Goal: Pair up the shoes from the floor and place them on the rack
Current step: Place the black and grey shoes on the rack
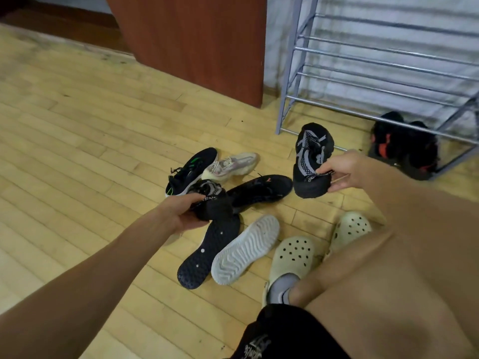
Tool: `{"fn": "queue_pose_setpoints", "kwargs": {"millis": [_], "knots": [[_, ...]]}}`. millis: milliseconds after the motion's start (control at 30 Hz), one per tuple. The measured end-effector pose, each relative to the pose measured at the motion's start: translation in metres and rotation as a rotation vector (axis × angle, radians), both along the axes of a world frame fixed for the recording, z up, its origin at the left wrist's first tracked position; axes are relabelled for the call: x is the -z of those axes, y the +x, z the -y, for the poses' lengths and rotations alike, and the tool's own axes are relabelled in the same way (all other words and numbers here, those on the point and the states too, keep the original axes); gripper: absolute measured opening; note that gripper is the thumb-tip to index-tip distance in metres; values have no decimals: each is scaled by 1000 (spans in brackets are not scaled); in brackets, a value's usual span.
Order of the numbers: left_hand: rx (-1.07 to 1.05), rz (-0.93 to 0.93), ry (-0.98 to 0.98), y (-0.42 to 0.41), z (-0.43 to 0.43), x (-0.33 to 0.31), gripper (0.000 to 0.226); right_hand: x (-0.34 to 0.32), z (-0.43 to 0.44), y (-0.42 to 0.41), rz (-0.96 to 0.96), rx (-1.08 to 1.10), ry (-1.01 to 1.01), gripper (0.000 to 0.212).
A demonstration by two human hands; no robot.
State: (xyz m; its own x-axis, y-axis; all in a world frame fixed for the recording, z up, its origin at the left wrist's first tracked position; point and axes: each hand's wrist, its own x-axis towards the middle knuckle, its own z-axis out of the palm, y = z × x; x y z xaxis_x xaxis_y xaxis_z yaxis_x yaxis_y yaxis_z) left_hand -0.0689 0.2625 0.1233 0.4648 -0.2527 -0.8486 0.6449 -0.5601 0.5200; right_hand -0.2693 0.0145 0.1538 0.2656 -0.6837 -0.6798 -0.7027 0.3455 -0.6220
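My right hand grips the heel of a black-and-grey knit shoe, lifted above the floor with its toe pointing away. My left hand is shut on the heel of its matching black-and-grey shoe, still low over the pile. Below lie a black sole-up shoe, a white sole-up shoe, a black shoe with an orange mark, a black-and-green sneaker and a pale cream sneaker. The grey metal rack stands at the upper right.
A black-and-red pair sits under the rack's lowest bars. My feet wear cream perforated clogs near the pile. A brown wooden cabinet stands left of the rack. Bare wood floor stretches to the left.
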Motion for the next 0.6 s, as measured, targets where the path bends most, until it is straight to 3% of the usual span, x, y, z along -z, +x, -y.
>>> {"fn": "queue_pose_setpoints", "kwargs": {"millis": [133, 333, 600], "knots": [[-3, 21, -47, -13, 8, -12, 6, 7, 7, -4, 19, 37, 49, 43], [182, 234, -149, -28, 46, -26, 18, 21, 0, 7, 51, 28, 114, 41], [291, 168, -154, -44, 147, 6, 35, 48, 32, 5, 86, 87, 96, 36]]}}
